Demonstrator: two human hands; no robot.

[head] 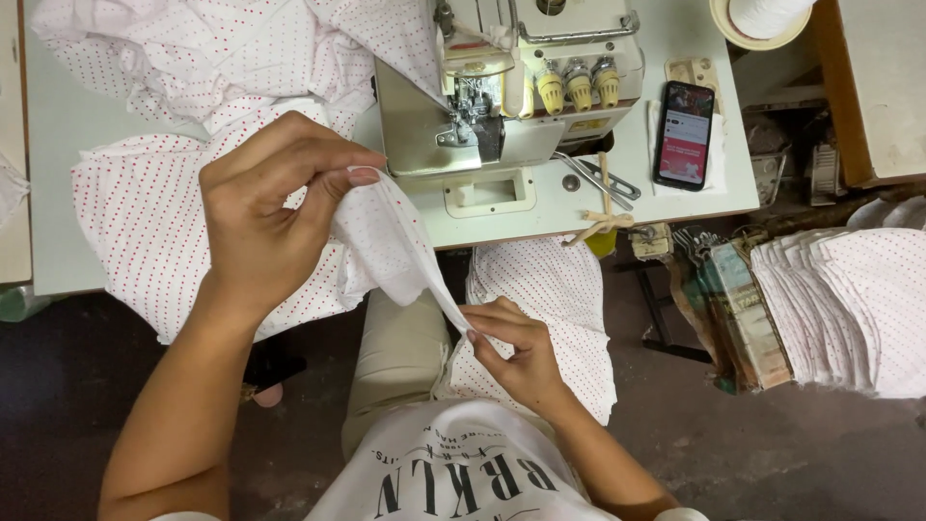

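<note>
I hold one piece of white fabric with small red dots (391, 246) stretched between both hands. My left hand (265, 207) is raised over the table's front edge and pinches the piece's upper end between thumb and fingers. My right hand (516, 347) is lower, above my lap, and pinches the lower edge. More of the same dotted cloth (145, 212) hangs off the table on the left, and another piece (555, 289) lies over my lap. A cream sewing machine (511, 87) stands on the white table (58, 145) just beyond my hands.
A phone with a lit screen (683, 133) lies right of the machine, with small scissors (598, 181) near it. A thread cone (762, 19) stands at the back right. A stack of cut dotted pieces (849, 309) sits at the right, beside tools and the dark floor.
</note>
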